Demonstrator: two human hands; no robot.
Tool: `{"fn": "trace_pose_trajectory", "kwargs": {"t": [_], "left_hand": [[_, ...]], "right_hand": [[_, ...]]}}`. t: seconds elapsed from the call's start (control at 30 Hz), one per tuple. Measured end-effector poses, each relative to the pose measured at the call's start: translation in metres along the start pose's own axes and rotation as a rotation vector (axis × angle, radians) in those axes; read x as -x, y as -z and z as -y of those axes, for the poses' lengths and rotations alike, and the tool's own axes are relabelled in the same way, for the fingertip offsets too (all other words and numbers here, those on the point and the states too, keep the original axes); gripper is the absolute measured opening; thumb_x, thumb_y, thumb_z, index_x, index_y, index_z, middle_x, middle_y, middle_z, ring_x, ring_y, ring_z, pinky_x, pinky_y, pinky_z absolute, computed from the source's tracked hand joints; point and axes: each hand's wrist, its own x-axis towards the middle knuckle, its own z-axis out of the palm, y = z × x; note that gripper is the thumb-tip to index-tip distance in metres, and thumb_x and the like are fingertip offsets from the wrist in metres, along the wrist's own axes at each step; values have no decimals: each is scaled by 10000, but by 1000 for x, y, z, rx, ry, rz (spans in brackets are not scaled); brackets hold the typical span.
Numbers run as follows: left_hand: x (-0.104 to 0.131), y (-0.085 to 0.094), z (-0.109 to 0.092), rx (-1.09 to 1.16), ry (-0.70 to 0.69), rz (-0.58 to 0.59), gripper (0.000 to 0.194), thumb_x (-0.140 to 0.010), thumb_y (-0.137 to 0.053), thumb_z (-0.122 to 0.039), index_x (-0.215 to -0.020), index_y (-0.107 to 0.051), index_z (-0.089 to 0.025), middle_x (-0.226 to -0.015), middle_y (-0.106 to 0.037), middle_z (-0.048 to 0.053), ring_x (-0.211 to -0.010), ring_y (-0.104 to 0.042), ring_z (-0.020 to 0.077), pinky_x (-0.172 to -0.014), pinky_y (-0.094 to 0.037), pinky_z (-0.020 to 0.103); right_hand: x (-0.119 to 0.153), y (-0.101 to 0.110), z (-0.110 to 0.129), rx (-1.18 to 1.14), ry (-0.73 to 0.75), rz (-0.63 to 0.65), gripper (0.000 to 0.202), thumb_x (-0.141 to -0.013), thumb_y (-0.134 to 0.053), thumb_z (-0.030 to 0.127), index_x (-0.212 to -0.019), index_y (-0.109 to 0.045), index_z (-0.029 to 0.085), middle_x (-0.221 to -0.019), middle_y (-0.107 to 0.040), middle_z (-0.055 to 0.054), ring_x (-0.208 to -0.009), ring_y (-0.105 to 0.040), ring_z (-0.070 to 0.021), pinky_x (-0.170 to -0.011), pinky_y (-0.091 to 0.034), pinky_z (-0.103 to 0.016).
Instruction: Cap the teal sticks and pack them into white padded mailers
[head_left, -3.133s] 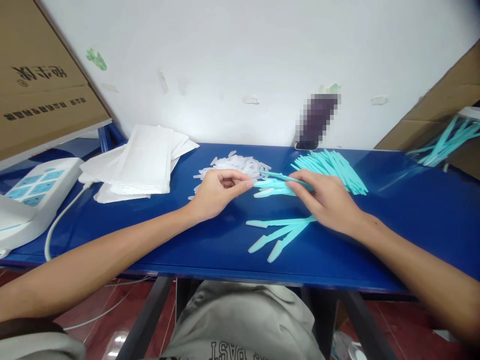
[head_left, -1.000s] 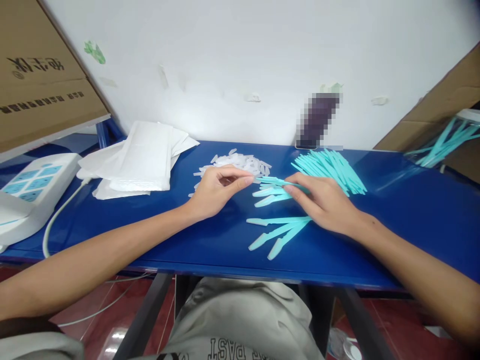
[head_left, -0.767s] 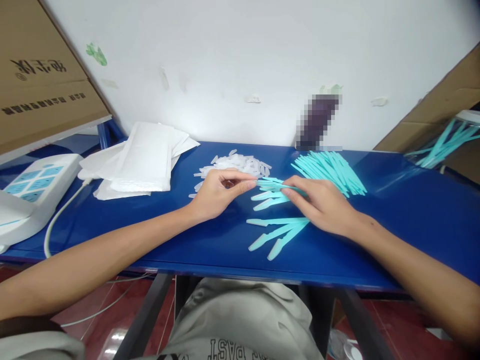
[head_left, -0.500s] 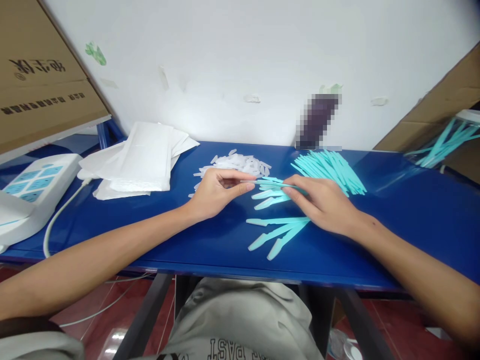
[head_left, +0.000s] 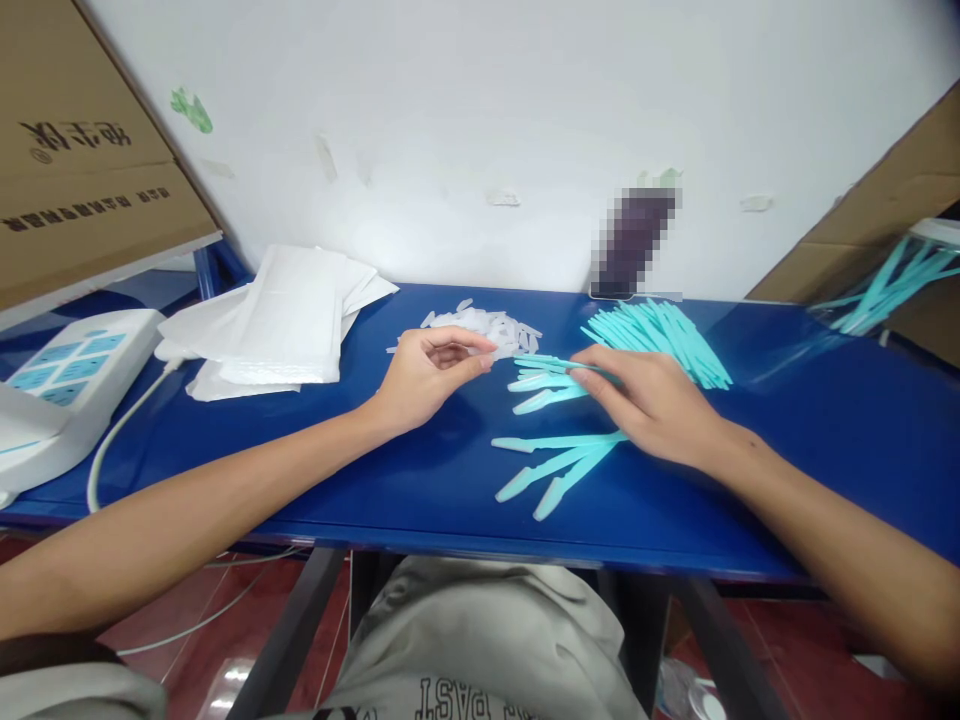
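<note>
My right hand [head_left: 645, 400] is closed on a small fan of turquoise eyebrow razors [head_left: 551, 395], whose blade ends point left. My left hand [head_left: 431, 375] hovers left of them, with its thumb and index fingertips slightly apart and nothing plainly visible between them. Just behind its fingertips lies a pile of small translucent white blade caps [head_left: 480, 322]. Nearer the table's front edge, several more turquoise razors [head_left: 562, 475] lie spread out, their handle ends partly under my right hand. A dense heap of turquoise razors [head_left: 660, 340] rests beyond my right hand.
White paper-like sheets [head_left: 289, 315] are stacked at left on the blue table [head_left: 420, 490]. A white power strip [head_left: 82, 390] with its cable sits farther left. Cardboard boxes [head_left: 97, 150] stand at both sides. At far right, a clear container [head_left: 900, 285] holds more turquoise sticks.
My left hand has let go of the razor tip and drawn back left toward the cap pile. The razors in my right hand have shifted slightly.
</note>
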Motion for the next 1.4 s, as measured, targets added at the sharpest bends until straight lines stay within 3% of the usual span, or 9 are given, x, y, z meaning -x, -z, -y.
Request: {"fn": "trace_pose_trajectory", "kwargs": {"t": [0.5,0.8,0.97,1.1,1.2,1.33,1.4], "left_hand": [[3,-1,2,-100,-74,36,245,-760,-846,-352,-905,-799,-161,-923,-774,81,-822,-696,178,-734,-571,277],[8,-12,-9,-215,-191,186,143,-856,-772,-285,-949,-800,-180,-864,-756,53,-757,-670,151,-690,-543,271],[11,-5,-13,-429,-367,317,212,-974,-618,-301,-1069,-751,-166,-928,-749,71,-852,-671,177,-784,-531,322],[14,-1,-8,-635,-443,497,379,-996,-568,-399,-1285,-648,-167,-1139,-701,110,-1023,-638,232,-924,-496,401],[15,0,-3,-741,-435,561,402,-1019,-515,-440,-1294,-644,-177,-1186,-668,113,-1071,-615,248,-957,-475,413],[11,2,0,-844,-411,532,401,-1060,-413,-398,-1241,-673,-153,-1137,-653,113,-1056,-599,233,-948,-464,382],[6,6,0,-946,-425,479,407,-1057,-394,-371,-1209,-688,-133,-1102,-648,122,-1035,-590,243,-928,-461,388]], "right_hand": [[1,0,1,-9,23,30,335,-1048,-388,401,-1013,-668,221,-838,-733,-43,-712,-669,-209,-646,-420,-315],[1,-6,10,-134,114,94,334,-1057,-387,386,-1090,-666,205,-887,-738,-40,-725,-657,-181,-663,-434,-298],[2,-3,9,-103,88,129,358,-1056,-396,399,-1228,-639,200,-1027,-740,-67,-873,-666,-217,-749,-470,-332],[1,-1,8,-57,106,231,374,-1055,-388,416,-1086,-683,189,-1014,-723,-86,-932,-647,-239,-813,-479,-370],[1,2,8,-71,113,301,398,-1056,-379,418,-1032,-706,192,-1010,-716,-84,-884,-663,-220,-796,-488,-365],[0,6,-3,-2,87,164,448,-1059,-344,396,-953,-719,174,-974,-724,-104,-850,-677,-234,-782,-497,-378],[-1,4,-15,61,51,105,425,-1048,-366,395,-1049,-723,164,-1051,-725,-120,-912,-686,-260,-805,-508,-396]]}}
